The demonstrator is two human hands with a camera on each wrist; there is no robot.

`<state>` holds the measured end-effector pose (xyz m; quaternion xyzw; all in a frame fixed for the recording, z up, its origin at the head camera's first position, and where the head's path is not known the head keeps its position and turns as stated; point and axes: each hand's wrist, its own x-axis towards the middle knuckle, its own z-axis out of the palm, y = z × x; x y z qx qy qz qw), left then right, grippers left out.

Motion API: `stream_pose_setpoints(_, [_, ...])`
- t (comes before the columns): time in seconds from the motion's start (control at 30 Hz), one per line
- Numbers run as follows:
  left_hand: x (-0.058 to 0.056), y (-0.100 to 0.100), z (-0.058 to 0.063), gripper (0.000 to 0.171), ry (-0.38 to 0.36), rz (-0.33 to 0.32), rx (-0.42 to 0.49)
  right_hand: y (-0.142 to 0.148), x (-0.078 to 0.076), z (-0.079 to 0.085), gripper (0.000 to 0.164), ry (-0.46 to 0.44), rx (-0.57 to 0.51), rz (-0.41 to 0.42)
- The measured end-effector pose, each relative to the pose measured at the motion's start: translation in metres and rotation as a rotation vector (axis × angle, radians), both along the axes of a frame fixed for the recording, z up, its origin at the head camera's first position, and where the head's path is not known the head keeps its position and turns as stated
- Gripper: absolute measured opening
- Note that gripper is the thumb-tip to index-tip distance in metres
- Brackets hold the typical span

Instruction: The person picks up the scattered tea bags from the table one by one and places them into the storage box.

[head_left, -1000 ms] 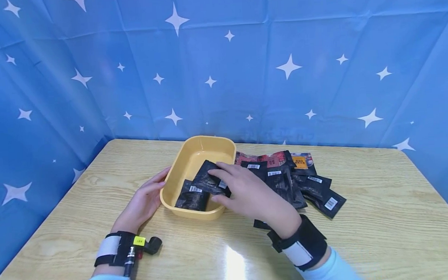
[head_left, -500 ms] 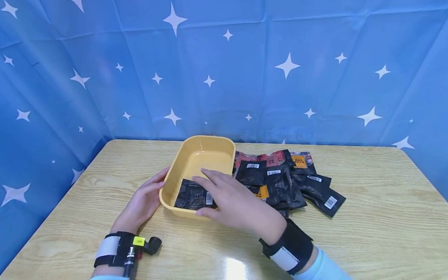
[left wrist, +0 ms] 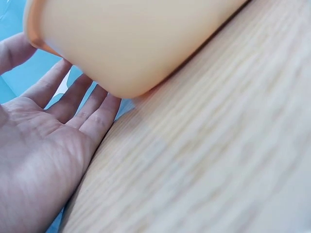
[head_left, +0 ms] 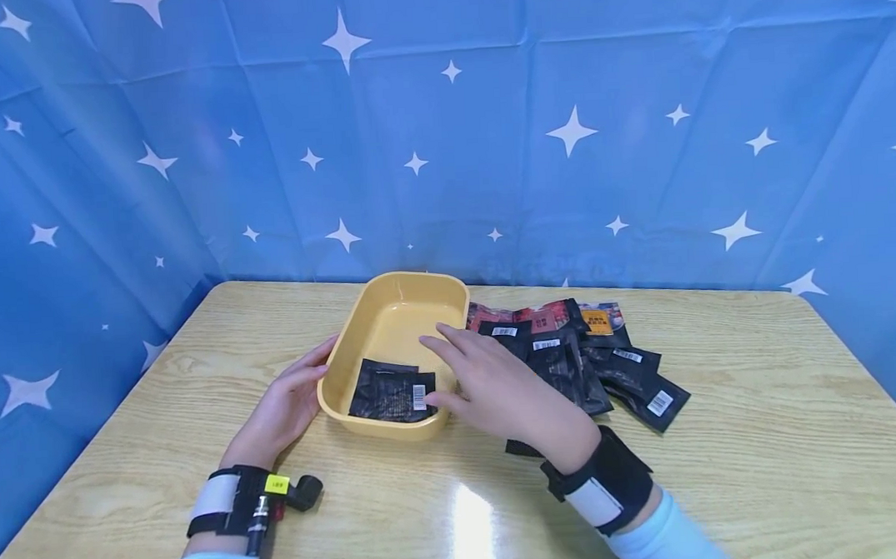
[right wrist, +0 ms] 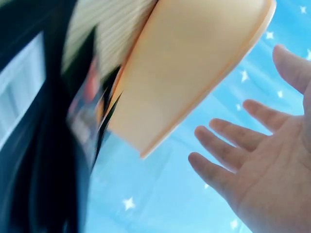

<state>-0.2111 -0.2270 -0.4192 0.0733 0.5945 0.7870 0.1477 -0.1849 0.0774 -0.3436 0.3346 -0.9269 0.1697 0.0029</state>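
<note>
A yellow plastic tub (head_left: 390, 332) stands on the table, and at its near end lie black sachets (head_left: 400, 397), overlapping, the top one with a white barcode label. My left hand (head_left: 291, 403) rests against the tub's left side; in the left wrist view the fingers (left wrist: 99, 114) lie fairly straight along its wall, with the thumb up by the rim. Above the tub's right rim hovers my right hand (head_left: 498, 386), fingers spread and holding nothing. In the right wrist view its fingers (right wrist: 221, 145) are extended and apart from the tub wall.
Right of the tub, a pile of black sachets (head_left: 560, 362) spreads over the wooden table (head_left: 761, 399), some with red or orange fronts. My right forearm covers part of it. A blue star-patterned cloth (head_left: 444, 188) hangs behind the table.
My right hand has let go of a black sachet, which now lies flat on another in the tub. That hand has drawn up and right. My left hand stays put.
</note>
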Motion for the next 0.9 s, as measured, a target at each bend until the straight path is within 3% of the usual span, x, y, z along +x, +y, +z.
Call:
stream_pose_setpoints(0.23, [0.001,-0.001,0.001,0.061,-0.001,0.019,-0.050,0.035,-0.008,-0.002,0.072,-0.025,0.002,-0.105])
stream_pose_setpoints(0.43, [0.001,-0.002,0.000,0.062,-0.001,0.013,-0.042,0.061,-0.012,-0.008,0.077,-0.043,0.048,-0.177])
stream_pose_setpoints(0.7, [-0.001,-0.002,-0.002,0.062,0.024,-0.022,-0.024,0.087,-0.011,-0.016,0.081,-0.066,0.140,-0.196])
stream_pose_setpoints(0.9, [-0.001,-0.002,-0.002,0.062,0.024,-0.021,-0.029,0.090,-0.009,-0.018,0.084,-0.104,0.155,-0.186])
